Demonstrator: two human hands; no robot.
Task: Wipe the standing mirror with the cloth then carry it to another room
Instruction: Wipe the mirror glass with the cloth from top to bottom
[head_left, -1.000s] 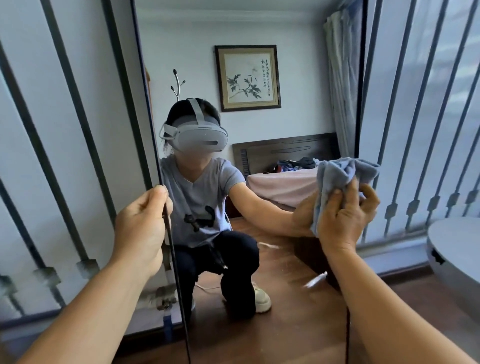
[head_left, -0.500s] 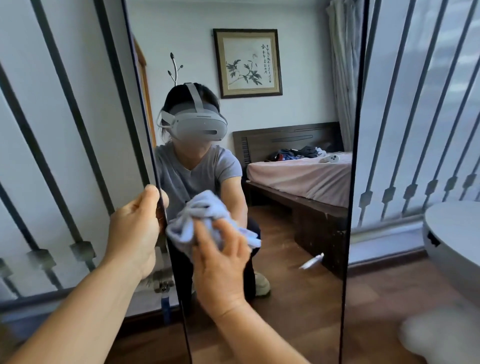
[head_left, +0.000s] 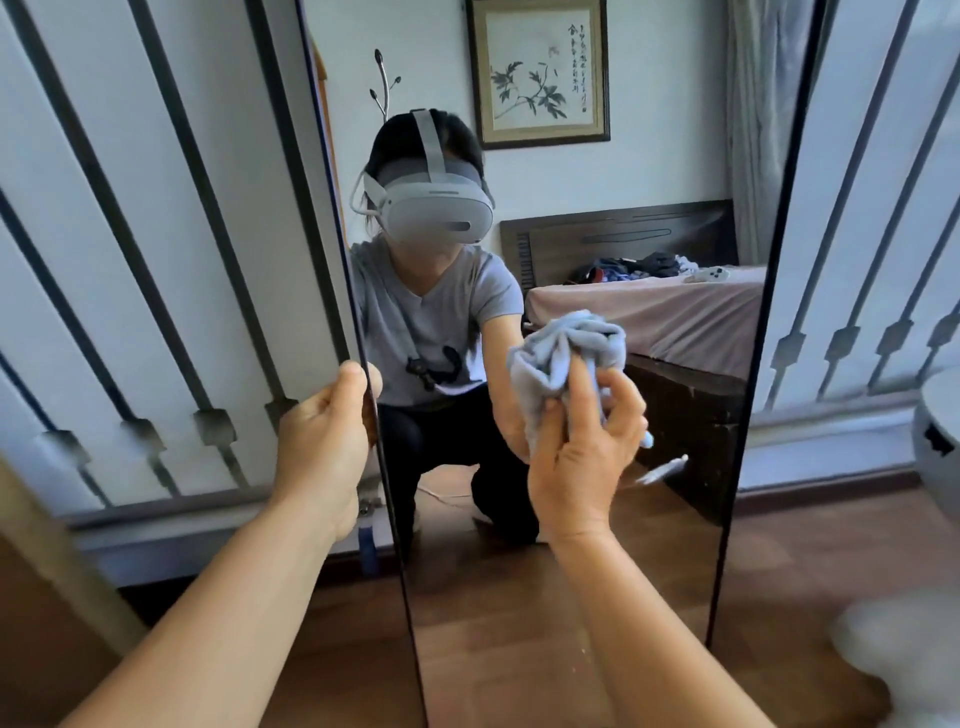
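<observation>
The tall standing mirror (head_left: 571, 597) with a thin dark frame stands upright in front of me and fills the middle of the view. My left hand (head_left: 324, 441) grips its left edge at about mid height, thumb on the glass side. My right hand (head_left: 584, 452) holds a bunched light blue cloth (head_left: 563, 353) pressed against the glass, right of centre. The glass reflects a crouching person with a headset, a bed and a framed picture.
A white wall with dark slanted bars (head_left: 156, 291) runs behind the mirror on both sides. A round white stool or table (head_left: 940, 441) sits at the right edge. A blurred white object (head_left: 904, 649) lies at the lower right on the wooden floor (head_left: 805, 561).
My right hand swept the cloth from the mirror's right edge to its left side, then back toward the middle. My left hand kept its grip on the left edge.
</observation>
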